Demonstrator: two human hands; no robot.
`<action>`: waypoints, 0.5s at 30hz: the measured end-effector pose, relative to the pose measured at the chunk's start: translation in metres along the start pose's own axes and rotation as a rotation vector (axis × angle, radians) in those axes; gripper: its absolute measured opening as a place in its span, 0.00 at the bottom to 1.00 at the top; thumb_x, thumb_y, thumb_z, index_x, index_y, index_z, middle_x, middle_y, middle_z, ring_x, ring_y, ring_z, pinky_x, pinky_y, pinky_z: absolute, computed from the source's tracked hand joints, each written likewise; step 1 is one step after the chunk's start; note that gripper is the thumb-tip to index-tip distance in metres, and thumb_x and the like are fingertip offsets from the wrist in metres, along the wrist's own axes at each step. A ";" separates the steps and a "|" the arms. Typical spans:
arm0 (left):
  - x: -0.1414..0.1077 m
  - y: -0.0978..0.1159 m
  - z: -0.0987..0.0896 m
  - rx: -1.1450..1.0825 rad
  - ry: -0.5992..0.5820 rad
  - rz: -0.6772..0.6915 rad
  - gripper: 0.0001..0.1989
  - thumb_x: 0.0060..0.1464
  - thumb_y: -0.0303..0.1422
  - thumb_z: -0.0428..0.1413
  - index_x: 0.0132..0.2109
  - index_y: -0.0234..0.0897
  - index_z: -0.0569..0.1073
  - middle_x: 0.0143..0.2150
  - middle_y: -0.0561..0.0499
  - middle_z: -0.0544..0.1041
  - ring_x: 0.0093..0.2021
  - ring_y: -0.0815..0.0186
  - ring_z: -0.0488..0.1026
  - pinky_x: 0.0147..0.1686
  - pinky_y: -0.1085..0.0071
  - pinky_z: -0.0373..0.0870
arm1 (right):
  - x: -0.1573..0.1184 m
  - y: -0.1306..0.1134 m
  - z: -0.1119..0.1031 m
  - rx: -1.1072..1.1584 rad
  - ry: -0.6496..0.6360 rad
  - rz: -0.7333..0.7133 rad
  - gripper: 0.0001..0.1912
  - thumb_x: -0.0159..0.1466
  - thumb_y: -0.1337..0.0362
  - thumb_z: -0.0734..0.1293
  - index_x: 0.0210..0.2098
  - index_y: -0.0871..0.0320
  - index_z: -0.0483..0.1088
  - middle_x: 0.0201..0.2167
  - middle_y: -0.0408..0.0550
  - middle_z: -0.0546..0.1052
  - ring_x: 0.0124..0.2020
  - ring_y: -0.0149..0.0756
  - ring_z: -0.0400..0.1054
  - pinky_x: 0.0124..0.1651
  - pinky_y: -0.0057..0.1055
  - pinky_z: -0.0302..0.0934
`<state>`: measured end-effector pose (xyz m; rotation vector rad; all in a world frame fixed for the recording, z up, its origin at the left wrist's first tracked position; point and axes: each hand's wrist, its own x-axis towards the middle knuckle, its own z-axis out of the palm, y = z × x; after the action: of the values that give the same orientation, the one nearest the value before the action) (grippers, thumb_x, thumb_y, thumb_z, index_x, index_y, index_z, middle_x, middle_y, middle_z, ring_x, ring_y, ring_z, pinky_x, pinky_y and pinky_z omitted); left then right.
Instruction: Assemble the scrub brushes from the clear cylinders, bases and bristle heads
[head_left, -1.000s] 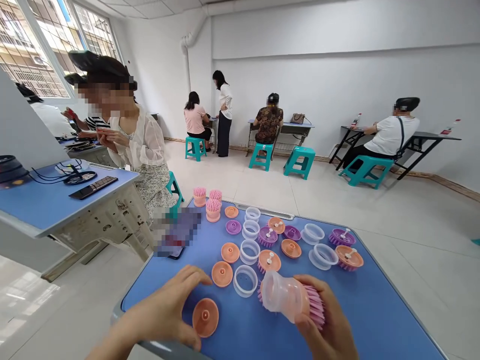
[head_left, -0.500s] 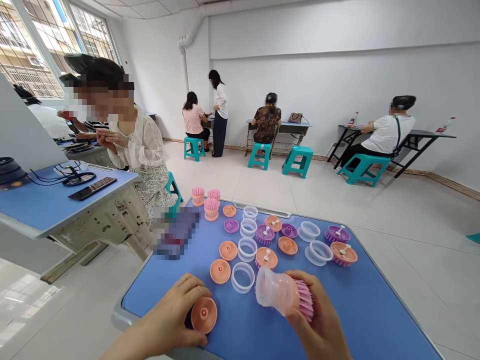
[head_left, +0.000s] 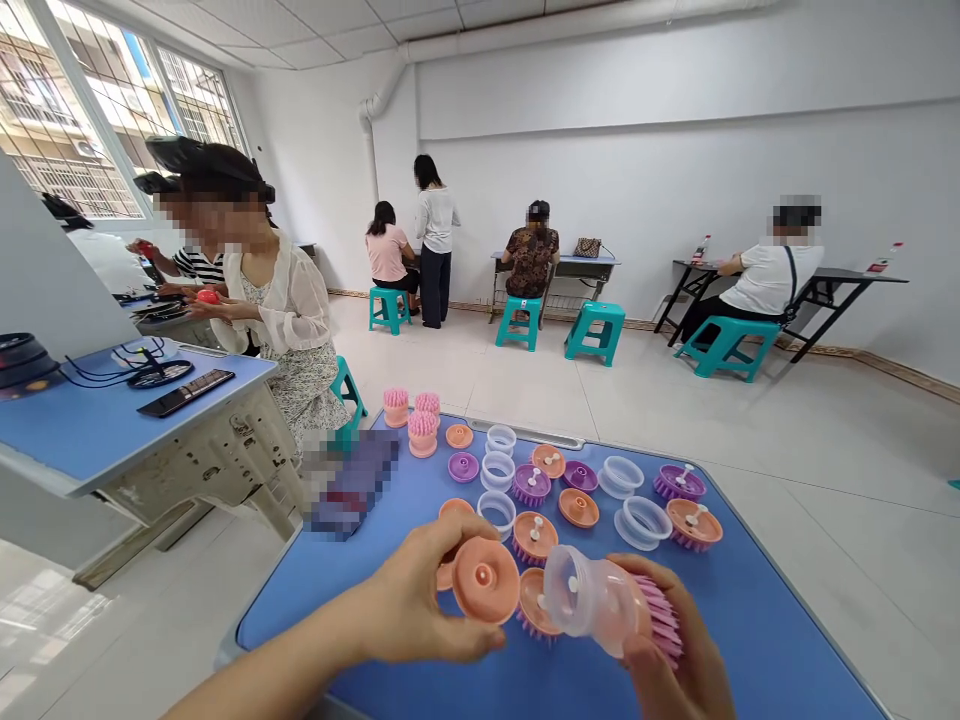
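My left hand [head_left: 420,590] grips an orange round cap [head_left: 487,582] by its rim, its hollow side with a small central peg facing me. In my right hand [head_left: 679,640] is a scrub brush [head_left: 658,615] with pink bristles, tilted on its side. A clear plastic sleeve [head_left: 581,592] is fitted on the brush's orange base, its open end toward the cap. Cap and sleeve are close but apart. Just behind them on the table lies an orange brush head [head_left: 534,600] with bristles down, partly hidden by the sleeve.
On the blue table [head_left: 360,600] stand several clear rings [head_left: 496,470], orange and purple caps [head_left: 463,467], and brush heads with white pins [head_left: 694,522]. Pink-bristled brushes [head_left: 422,434] stand at the back left, beside a blurred packet [head_left: 356,485]. A person [head_left: 274,310] sits at the left desk.
My left hand has lifted the orange cap from the table's near edge and brought it right, toward the sleeve. My right hand has shifted slightly right with the brush.
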<state>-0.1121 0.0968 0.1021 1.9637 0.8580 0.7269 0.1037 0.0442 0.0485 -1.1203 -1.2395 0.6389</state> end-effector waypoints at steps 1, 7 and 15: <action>0.000 -0.005 0.003 -0.047 0.011 -0.016 0.22 0.36 0.32 0.59 0.42 0.38 0.64 0.36 0.52 0.68 0.33 0.67 0.64 0.34 0.72 0.66 | -0.001 -0.001 0.001 0.028 0.021 0.032 0.19 0.58 0.47 0.62 0.42 0.53 0.65 0.34 0.48 0.69 0.30 0.37 0.66 0.29 0.27 0.64; -0.008 -0.020 0.011 -0.070 -0.063 -0.041 0.24 0.35 0.32 0.60 0.43 0.39 0.64 0.39 0.52 0.69 0.36 0.65 0.65 0.42 0.67 0.65 | -0.005 -0.005 0.007 0.025 0.002 -0.020 0.21 0.56 0.46 0.63 0.41 0.53 0.66 0.33 0.48 0.70 0.29 0.37 0.66 0.29 0.28 0.63; -0.002 -0.024 -0.005 -0.115 -0.075 0.053 0.23 0.37 0.31 0.60 0.44 0.38 0.65 0.46 0.46 0.68 0.47 0.59 0.65 0.44 0.67 0.66 | 0.014 -0.028 0.019 -0.152 -0.113 -0.220 0.16 0.61 0.50 0.59 0.42 0.53 0.64 0.28 0.44 0.70 0.23 0.33 0.65 0.24 0.26 0.62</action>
<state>-0.1243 0.1074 0.0834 1.9046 0.7056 0.7129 0.0844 0.0517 0.0783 -1.0646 -1.5049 0.4519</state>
